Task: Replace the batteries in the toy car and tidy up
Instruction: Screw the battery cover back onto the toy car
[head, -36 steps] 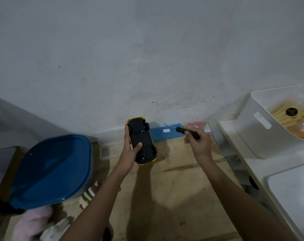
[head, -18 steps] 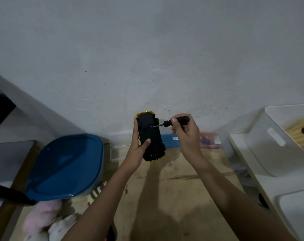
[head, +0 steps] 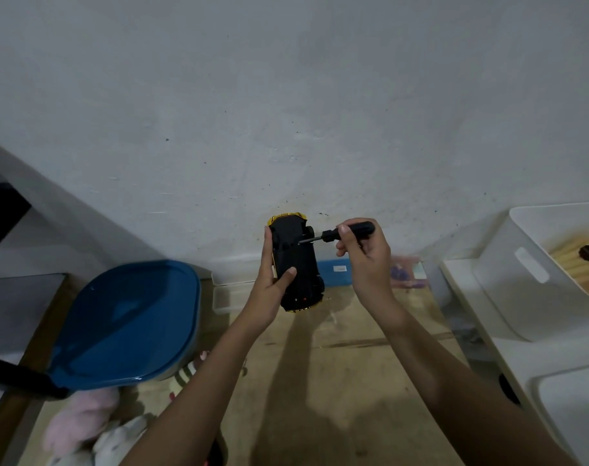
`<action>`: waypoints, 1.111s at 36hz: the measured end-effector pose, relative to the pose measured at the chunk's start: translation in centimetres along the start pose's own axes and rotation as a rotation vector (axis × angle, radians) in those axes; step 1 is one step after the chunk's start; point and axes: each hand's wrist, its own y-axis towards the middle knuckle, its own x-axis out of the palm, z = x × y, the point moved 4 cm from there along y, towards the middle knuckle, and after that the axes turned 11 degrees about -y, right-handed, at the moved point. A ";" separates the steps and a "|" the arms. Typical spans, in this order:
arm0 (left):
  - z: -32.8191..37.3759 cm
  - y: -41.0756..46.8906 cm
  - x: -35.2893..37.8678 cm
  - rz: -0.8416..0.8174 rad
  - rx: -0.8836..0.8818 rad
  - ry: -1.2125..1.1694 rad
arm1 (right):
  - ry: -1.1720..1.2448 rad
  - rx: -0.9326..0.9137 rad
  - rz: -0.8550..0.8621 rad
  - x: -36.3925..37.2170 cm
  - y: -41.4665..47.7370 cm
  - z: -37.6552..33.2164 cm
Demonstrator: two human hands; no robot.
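My left hand [head: 269, 290] grips a yellow toy car [head: 296, 260] turned so its black underside faces me, thumb across the chassis and fingers along its left side. My right hand [head: 363, 260] pinches a small black-handled screwdriver [head: 340, 234]. The metal tip of the tool touches the underside near the car's upper end. Both hands are raised in front of a grey wall, above a wooden table [head: 337, 381].
A blue-lidded container [head: 128, 321] stands at the left, with pink and white soft toys [head: 84, 428] below it. A clear tray [head: 226, 297] and a blue box [head: 335, 270] lie against the wall. A white bin [head: 528, 274] sits on a white shelf at the right.
My right hand brought the screwdriver from the right over to the car and set its tip on the underside. Both hands rose slightly in front of the wall.
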 end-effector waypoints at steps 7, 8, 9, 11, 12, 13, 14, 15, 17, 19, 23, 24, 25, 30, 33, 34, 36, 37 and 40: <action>0.0 -0.1 -0.1 -0.005 0.015 0.010 | 0.012 0.010 0.020 -0.1 -0.2 0.0; 0.0 -0.1 -0.2 -0.005 0.018 0.008 | 0.012 0.014 0.022 -0.1 -0.3 0.1; -0.1 -0.1 -0.3 -0.006 0.019 0.000 | 0.010 0.016 0.023 0.0 -0.3 0.1; -0.2 -0.1 -0.5 -0.007 0.017 -0.012 | 0.006 0.018 0.023 0.0 -0.4 0.1; -0.2 -0.1 -0.6 -0.009 0.016 -0.006 | -0.004 0.015 0.024 0.0 -0.5 0.0; -0.2 -0.1 -0.6 -0.013 0.016 0.005 | -0.027 0.004 0.026 0.0 -0.5 -0.1; -0.3 -0.1 -0.6 -0.015 0.019 0.025 | -0.062 -0.016 0.026 0.0 -0.5 -0.2; -0.3 0.0 -0.6 -0.016 0.027 0.053 | -0.109 -0.044 0.022 0.0 -0.5 -0.4; -0.4 0.0 -0.8 -0.005 0.036 0.131 | -0.216 -0.121 -0.009 0.1 -0.5 -0.9; -0.4 -0.1 -1.1 0.032 0.047 0.240 | -0.331 -0.235 -0.048 0.3 -0.5 -1.5; -0.5 0.2 -1.3 0.060 0.079 0.465 | -0.546 -0.422 -0.138 0.7 -0.4 -2.3; -0.6 0.1 -1.3 0.064 0.082 0.507 | -0.591 -0.440 -0.166 1.0 -0.3 -2.5; -0.6 0.1 -1.2 0.068 0.093 0.542 | -0.613 -0.434 -0.188 1.2 -0.2 -2.6; -0.4 0.3 -1.8 0.119 0.128 0.559 | -0.615 -0.352 -0.280 1.6 0.0 -3.2; 0.1 0.3 -1.7 0.106 0.144 0.559 | -0.660 -0.320 -0.270 1.4 -0.1 -3.3; 0.3 0.2 -1.6 0.099 0.149 0.561 | -0.680 -0.317 -0.268 1.4 -0.2 -3.4; 0.6 0.0 -1.5 0.101 0.157 0.565 | -0.669 -0.352 -0.260 1.5 -0.3 -4.1; 0.6 0.0 -1.5 0.103 0.161 0.568 | -0.651 -0.372 -0.251 1.6 -0.3 -4.4; 0.7 -0.1 -1.3 0.092 0.158 0.565 | -0.640 -0.380 -0.235 1.4 0.2 -4.9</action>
